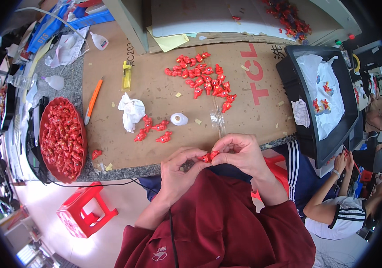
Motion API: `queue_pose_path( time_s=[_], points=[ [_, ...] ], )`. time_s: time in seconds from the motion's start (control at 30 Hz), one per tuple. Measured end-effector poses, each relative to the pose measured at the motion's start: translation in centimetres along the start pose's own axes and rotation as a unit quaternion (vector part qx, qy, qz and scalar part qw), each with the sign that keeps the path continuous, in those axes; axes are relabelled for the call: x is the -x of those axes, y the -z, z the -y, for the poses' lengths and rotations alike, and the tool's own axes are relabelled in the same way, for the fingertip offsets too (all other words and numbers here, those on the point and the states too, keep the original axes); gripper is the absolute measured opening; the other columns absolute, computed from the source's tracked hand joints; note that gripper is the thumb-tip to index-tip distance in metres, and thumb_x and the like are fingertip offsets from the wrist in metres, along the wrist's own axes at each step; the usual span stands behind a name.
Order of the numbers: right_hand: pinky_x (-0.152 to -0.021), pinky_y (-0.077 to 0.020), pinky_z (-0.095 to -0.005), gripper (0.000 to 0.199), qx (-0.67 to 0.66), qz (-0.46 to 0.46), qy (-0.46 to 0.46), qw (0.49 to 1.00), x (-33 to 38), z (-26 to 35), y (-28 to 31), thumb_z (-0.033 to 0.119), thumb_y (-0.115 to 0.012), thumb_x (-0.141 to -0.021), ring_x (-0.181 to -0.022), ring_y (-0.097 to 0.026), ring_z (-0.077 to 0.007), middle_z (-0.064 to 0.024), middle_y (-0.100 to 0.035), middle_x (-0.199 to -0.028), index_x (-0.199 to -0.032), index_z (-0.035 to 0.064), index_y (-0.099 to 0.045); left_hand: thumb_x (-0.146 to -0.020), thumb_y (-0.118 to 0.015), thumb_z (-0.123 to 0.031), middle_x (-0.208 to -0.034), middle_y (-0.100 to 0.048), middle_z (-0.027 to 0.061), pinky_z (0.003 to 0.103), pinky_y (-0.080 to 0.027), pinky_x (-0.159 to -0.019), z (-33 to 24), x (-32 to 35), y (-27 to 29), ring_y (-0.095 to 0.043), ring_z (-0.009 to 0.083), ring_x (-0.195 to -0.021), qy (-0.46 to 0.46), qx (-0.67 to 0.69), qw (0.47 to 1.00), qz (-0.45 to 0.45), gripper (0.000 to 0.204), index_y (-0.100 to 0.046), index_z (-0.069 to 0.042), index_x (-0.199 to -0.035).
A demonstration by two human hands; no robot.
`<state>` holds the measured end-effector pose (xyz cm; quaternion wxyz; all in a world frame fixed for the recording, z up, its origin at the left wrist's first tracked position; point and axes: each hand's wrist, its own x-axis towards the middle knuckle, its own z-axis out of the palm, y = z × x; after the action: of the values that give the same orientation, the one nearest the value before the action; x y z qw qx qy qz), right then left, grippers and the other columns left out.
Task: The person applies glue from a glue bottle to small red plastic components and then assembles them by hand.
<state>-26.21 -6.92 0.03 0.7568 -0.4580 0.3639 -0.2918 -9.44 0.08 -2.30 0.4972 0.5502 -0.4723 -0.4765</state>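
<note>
Both hands meet just off the near edge of the cardboard sheet, over the person's lap. The left hand has its fingers curled in, thumb and forefinger pinching one end of a small red piece; the right hand is likewise half closed, its fingertips gripping the other end, so the one piece sits between them (it may be two parts pressed together, too small to tell). On the sheet, five like pieces lie loose near its front middle, just beside one white cap and one crumpled white tissue. A cluster of roughly two dozen pieces lies toward the sheet's far side. At the sheet's left edge rest one orange knife and one yellow lighter; beyond that edge stands one red bowl heaped with pieces, and one stray piece lies by it.
</note>
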Motion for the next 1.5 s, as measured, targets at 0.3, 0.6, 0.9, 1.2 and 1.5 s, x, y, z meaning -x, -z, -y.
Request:
queue_pose_path(
  time_s=[0.3, 0.6, 0.9, 1.2, 1.5],
  points=[
    [-0.07, -0.051, -0.0235, 0.015, -0.03, -0.001, 0.019, 0.999, 0.8, -1.8, 0.6, -0.003, -0.064, -0.077, -0.075, -0.063, -0.0123, -0.0085, -0.065, -0.081, -0.091, -0.0036, -0.061, -0.064, -0.072, 0.005, -0.083, -0.063, 0.007, 0.023, -0.048, -0.064, -0.8, 0.0, -0.7, -0.06, 0.0135, -0.074, -0.036, -0.091, 0.995, -0.018, 0.023, -0.066, -0.003, -0.085],
    [-0.068, -0.0499, -0.0235, 0.017, 0.077, -0.052, 0.085, 0.992, 1.7, -2.1, 0.1, -0.007, -0.063, -0.074, -0.076, -0.061, -0.0128, -0.0078, -0.061, -0.085, -0.09, -0.0011, -0.065, -0.061, -0.074, 0.003, -0.08, -0.063, 0.0079, 0.025, -0.049, -0.06, 0.3, -0.1, -0.6, -0.061, 0.0161, -0.07, -0.15, -0.124, 0.981, -0.014, 0.024, -0.067, -0.003, -0.083],
    [-0.065, -0.0461, -0.0211, 0.017, 0.007, -0.077, 0.075, 0.994, 1.8, -3.4, -0.9, -0.005, -0.066, -0.073, -0.075, -0.058, -0.0111, -0.0081, -0.06, -0.085, -0.089, -0.0011, -0.065, -0.059, -0.074, 0.005, -0.08, -0.064, 0.0079, 0.025, -0.049, -0.058, 0.1, 0.4, -0.2, -0.06, 0.0168, -0.069, -0.16, -0.14, 0.977, -0.033, 0.025, -0.068, -0.002, -0.082],
    [-0.068, -0.0466, -0.022, 0.016, -0.006, -0.072, 0.072, 0.995, 1.7, -3.9, -1.3, -0.005, -0.066, -0.074, -0.077, -0.058, -0.0115, -0.0082, -0.06, -0.087, -0.09, -0.0016, -0.064, -0.059, -0.074, 0.002, -0.079, -0.064, 0.0072, 0.026, -0.049, -0.056, -0.2, 0.5, 0.1, -0.061, 0.0178, -0.067, -0.166, -0.157, 0.972, -0.047, 0.023, -0.068, -0.002, -0.081],
    [-0.069, -0.0468, -0.0222, 0.016, -0.007, -0.068, 0.065, 0.996, 1.3, -3.8, -1.7, -0.004, -0.065, -0.075, -0.078, -0.058, -0.0113, -0.0075, -0.059, -0.087, -0.091, -0.0018, -0.064, -0.06, -0.073, 0.004, -0.079, -0.064, 0.008, 0.025, -0.048, -0.057, -0.1, 0.7, 0.5, -0.061, 0.0168, -0.068, -0.146, -0.153, 0.976, -0.051, 0.025, -0.068, -0.003, -0.083]
  ],
)
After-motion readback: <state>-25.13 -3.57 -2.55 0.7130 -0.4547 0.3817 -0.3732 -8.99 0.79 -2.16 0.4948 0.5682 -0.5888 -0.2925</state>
